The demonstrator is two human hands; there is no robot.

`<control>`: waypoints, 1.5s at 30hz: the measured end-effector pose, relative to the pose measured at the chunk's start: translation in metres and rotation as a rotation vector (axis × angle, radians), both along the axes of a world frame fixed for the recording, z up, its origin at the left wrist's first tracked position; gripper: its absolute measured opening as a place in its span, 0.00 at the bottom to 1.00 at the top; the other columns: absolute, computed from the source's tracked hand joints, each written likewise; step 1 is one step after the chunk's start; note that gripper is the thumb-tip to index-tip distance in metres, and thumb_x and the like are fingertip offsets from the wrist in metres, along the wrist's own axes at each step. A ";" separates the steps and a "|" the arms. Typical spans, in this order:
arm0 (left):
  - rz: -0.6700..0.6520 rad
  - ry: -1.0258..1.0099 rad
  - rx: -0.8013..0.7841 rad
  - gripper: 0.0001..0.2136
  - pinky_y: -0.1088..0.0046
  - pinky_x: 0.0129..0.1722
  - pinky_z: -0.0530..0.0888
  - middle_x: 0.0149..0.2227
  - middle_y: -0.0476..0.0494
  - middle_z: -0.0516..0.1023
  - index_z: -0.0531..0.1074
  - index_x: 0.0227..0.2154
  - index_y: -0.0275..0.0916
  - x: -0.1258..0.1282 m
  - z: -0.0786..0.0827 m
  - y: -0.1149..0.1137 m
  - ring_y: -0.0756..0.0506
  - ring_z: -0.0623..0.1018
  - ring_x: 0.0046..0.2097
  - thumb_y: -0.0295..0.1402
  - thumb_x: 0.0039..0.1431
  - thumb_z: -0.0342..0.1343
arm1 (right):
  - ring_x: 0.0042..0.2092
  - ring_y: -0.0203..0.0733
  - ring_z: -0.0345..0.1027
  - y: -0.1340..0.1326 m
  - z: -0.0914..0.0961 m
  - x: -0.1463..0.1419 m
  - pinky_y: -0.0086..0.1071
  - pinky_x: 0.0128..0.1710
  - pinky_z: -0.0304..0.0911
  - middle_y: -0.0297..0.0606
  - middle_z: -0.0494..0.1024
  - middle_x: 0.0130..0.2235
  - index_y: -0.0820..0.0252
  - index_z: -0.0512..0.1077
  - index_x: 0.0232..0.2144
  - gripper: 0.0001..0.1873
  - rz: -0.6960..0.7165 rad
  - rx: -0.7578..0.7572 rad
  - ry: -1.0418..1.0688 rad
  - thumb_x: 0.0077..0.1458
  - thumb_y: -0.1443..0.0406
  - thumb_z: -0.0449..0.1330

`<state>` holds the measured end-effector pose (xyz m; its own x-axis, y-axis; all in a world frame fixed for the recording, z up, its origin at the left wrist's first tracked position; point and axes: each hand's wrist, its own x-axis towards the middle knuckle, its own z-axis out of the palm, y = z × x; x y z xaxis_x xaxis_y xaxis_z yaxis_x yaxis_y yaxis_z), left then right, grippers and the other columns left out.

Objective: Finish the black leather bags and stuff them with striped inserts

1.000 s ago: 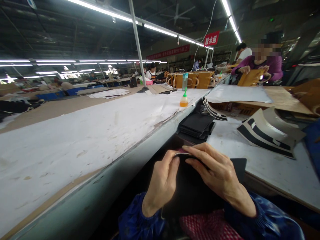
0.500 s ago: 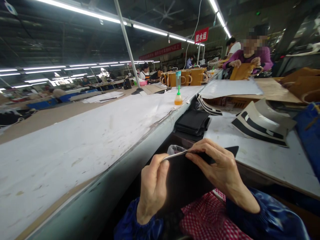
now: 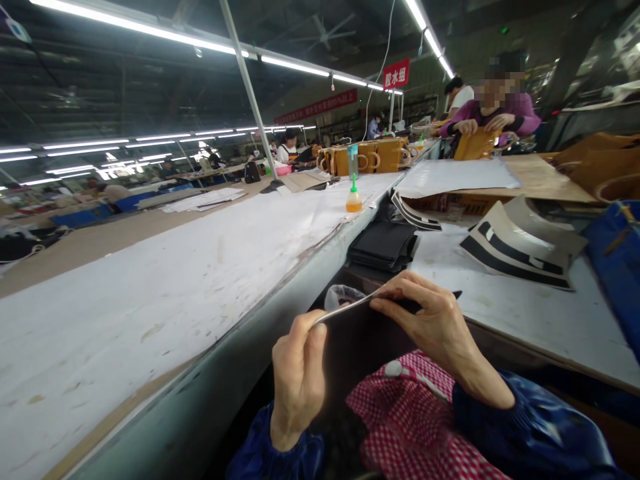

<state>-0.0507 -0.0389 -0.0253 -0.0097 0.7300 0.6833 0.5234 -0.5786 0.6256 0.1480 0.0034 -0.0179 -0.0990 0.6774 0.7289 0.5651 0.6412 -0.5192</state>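
A thin black panel (image 3: pixel 350 333) with a pale edge hangs upright between my two hands, over my lap. My left hand (image 3: pixel 297 377) pinches its top edge between thumb and fingers. Farther right along the same edge, my right hand (image 3: pixel 433 323) is closed on it with thumb below and fingers above. A dark corner of the panel sticks out behind the right hand. Its lower part blends into the shadow, so I cannot make out its full outline. Just behind the top edge shows a clear plastic bag (image 3: pixel 340 297).
A long white-covered table (image 3: pixel 200 267) runs along my left, with a glue bottle (image 3: pixel 354 200) near its edge. Right of it lie stacked black panels (image 3: pixel 383 245) and curved grey pieces (image 3: pixel 517 247). A co-worker (image 3: pixel 493 113) across handles a tan bag (image 3: pixel 475 145).
Both hands have shifted slightly left, the left one more, so the gap between them is wider. Less of the panel's far corner shows, and more red checked cloth is visible below.
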 end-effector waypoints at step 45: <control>0.295 0.790 -0.276 0.12 0.71 0.29 0.71 0.28 0.40 0.84 0.79 0.43 0.41 0.012 0.019 0.033 0.39 0.83 0.30 0.28 0.64 0.51 | 0.32 0.39 0.74 0.004 -0.006 0.017 0.33 0.36 0.64 0.38 0.81 0.33 0.63 0.70 0.47 0.10 -0.067 0.283 -0.457 0.66 0.65 0.55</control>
<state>-0.0387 -0.0062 -0.0059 0.1761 0.9123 0.3698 0.9655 -0.2333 0.1158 0.1647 0.0074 -0.0244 -0.4117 0.4767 0.7767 0.7373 0.6752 -0.0236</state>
